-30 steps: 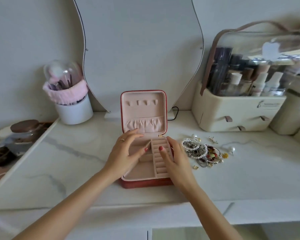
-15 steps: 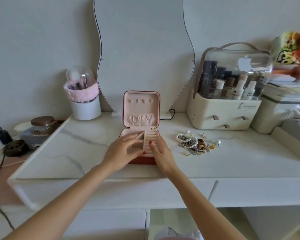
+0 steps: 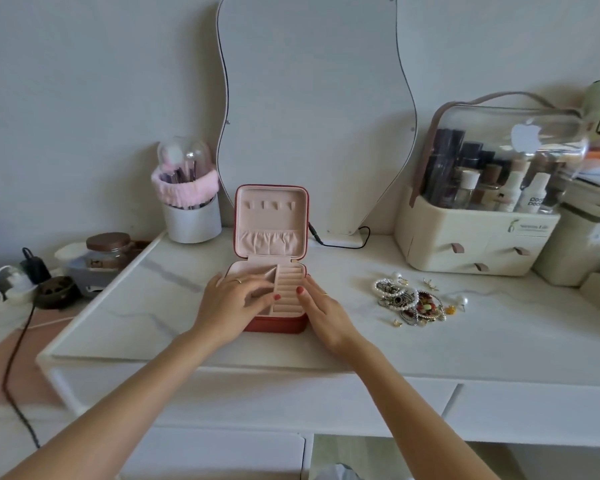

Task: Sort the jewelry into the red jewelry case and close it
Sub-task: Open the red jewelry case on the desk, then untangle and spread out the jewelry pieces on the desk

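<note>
Your left hand (image 3: 234, 304) lay over the left half of the red jewelry case (image 3: 272, 271), its fingers loosely extended across the pink compartments and resting on the lining, gripping nothing. Your right hand (image 3: 321, 311) sat against the case's right edge with its fingers straight and close together, the thumb tip touching the rim beside the ring rolls; it carried nothing either. You wore 1 ring on each hand.

The case stood open near the middle of the white marble tabletop (image 3: 153, 306), lid upright and facing you, in front of the wavy mirror (image 3: 312, 98). No piece could be made out in its visible compartments. The jewelry pile (image 3: 409, 301), a tangle of pearl strands, chains and small gold pieces, lay on the tabletop to the right of the case, apart from your right hand, with the cream cosmetics organizer (image 3: 478, 244) behind it.
</note>
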